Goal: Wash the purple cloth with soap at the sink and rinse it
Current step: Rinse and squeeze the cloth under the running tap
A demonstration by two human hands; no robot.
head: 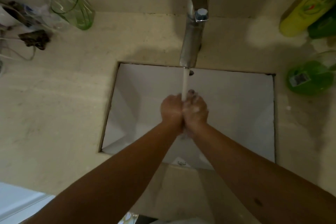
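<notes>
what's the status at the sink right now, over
Left hand and soapy right hand pressed together under running water. Small dark cloth bit at fingers. White sink basin unobstructed.

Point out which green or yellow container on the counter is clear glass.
The green glass tumbler, left of the tap. You can see through it; the yellow bottle and green bottle on the right are opaque plastic.

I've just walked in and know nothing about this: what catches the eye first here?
First, the two hands pressed together mid-basin, left hand and right hand soapy, under the water stream from the steel faucet. A dark bit shows at the fingertips; whether it is the cloth is unclear. Next, the green glass far left and the yellow bottle far right on the counter.
</notes>
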